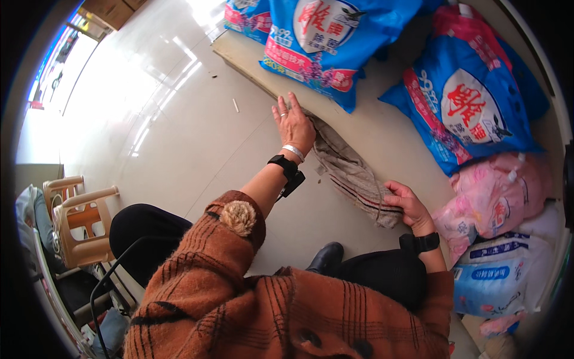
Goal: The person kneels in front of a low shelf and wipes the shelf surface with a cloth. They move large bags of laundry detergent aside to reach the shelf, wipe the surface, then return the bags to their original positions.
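Note:
A beige-grey cloth with dark and red stripes hangs loosely bunched between my two hands, beside a cream shelf ledge. My left hand, with a ring and a silver bracelet, is at its upper end, back towards me and fingers spread. The thumb is hidden, so its hold on the cloth is unclear. At the lower end, my right hand pinches the striped edge between thumb and fingers. Both wrists carry black straps.
Blue detergent bags stand on the ledge, above pink bags and a white-and-blue pack. My dark boot rests on the tiled floor. Tan plastic stools are at left, cardboard boxes at upper left.

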### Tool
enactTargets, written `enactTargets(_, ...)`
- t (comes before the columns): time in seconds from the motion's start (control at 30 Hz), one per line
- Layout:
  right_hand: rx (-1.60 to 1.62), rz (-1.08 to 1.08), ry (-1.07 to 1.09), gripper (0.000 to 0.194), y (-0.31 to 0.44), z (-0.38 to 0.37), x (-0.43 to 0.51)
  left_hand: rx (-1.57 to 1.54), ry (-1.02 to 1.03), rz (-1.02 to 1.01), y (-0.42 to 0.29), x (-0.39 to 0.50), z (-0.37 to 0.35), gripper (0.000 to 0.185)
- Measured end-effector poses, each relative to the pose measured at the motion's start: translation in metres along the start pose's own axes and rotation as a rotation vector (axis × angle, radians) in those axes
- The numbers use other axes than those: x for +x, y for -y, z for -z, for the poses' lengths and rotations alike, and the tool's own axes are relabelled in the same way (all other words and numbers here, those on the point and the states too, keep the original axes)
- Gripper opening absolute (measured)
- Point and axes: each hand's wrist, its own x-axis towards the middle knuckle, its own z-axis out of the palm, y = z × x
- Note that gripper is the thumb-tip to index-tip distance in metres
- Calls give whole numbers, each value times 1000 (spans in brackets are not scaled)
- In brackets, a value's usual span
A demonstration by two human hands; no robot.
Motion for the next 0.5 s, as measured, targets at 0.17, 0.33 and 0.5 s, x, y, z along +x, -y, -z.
enactTargets(0.17,-44,-10,-51,30,-26,21,-30,-101,169,-3,-39,-55,-19,77)
enactTargets(0.33,35,-119,-264,31,-60,38,-91,-210,385,-175,-90,-119,6,72)
enactTargets(0.5,-58,-100,-544,31,-92,26,-146,-353,390,-403,-126,-158,14,41)
